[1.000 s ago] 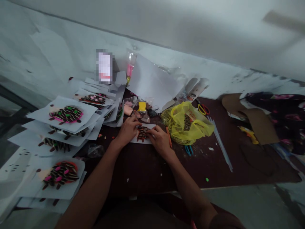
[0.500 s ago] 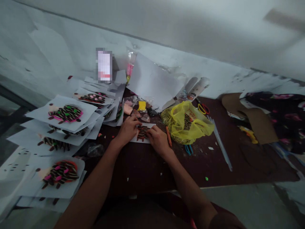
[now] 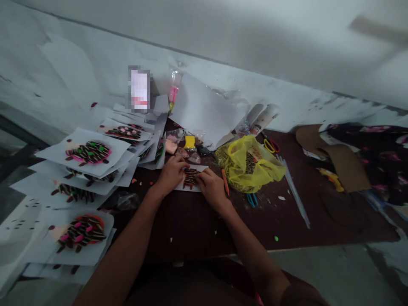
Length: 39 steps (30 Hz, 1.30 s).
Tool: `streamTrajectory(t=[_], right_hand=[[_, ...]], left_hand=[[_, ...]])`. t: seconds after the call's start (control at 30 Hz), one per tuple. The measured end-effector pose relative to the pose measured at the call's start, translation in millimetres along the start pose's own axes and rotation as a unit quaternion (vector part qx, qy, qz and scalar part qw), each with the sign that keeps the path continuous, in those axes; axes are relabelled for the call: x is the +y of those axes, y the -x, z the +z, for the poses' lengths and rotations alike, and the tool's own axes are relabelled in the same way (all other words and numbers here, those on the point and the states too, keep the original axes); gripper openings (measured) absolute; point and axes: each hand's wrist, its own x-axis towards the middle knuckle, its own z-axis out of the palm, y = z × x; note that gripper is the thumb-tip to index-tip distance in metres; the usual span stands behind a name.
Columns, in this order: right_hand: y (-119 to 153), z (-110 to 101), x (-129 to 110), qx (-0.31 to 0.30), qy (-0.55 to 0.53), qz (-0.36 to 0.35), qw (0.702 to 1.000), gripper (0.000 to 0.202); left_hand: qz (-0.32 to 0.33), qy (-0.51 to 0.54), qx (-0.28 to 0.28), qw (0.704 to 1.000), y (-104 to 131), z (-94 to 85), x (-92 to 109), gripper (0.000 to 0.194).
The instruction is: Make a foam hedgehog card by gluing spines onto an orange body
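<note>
A small white card (image 3: 196, 188) lies on the table between my hands. On it are rows of dark striped pieces like sunflower seeds (image 3: 191, 175), set on an orange-brown base. My left hand (image 3: 172, 173) holds the card's left side, fingers bent together and tips at the upper edge of the rows. My right hand (image 3: 211, 186) is closed at the right side, its fingertips pinched against the seeds; what is between them is hidden. Just right of that hand lies an orange stick-like tool (image 3: 225, 182). Packets of modelling clay, one yellow (image 3: 190, 142), lie beyond the card.
Finished-looking hedgehog pictures on white sheets (image 3: 86, 151) are stacked at the left. A yellow bag (image 3: 236, 180) of seeds stands at the right, with blue-handled scissors (image 3: 252, 199), red-and-yellow scissors (image 3: 271, 145) and clear sticks (image 3: 295, 195) nearby. Brown cardboard (image 3: 347, 170) lies farther right.
Both hands stay at the card in nearly the same pose. The view has shifted very slightly; nothing else visibly differs.
</note>
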Motion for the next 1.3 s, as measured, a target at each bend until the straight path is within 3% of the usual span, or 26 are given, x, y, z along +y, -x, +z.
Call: streamTrajectory(t=[0.13, 0.23, 0.43, 0.9, 1.3], right_hand=[[-0.5, -3.7, 16.1, 0.085, -0.052, 0.007, 0.995, 0.016], [-0.3, -3.9, 30.4, 0.113, -0.05, 0.032, 0.992, 0.02], [2.8, 1.1, 42.6, 0.096, -0.031, 0.065, 0.993, 0.027], [2.7, -0.1, 42.3, 0.052, 0.104, 0.103, 0.988, 0.029], [-0.1, -0.2, 39.5, 0.074, 0.091, 0.108, 0.987, 0.027]], left_hand=[[0.006, 0.001, 0.009, 1.0, -0.4, 0.8, -1.4, 0.039], [0.007, 0.001, 0.017, 1.0, -0.3, 2.4, -2.4, 0.04], [0.012, 0.015, 0.044, 0.999, 0.2, 4.4, -3.1, 0.043], [-0.061, -0.058, 0.013, 0.996, 2.7, -2.4, 3.5, 0.034], [-0.057, -0.033, 0.041, 0.997, -0.1, -4.0, 6.3, 0.04]])
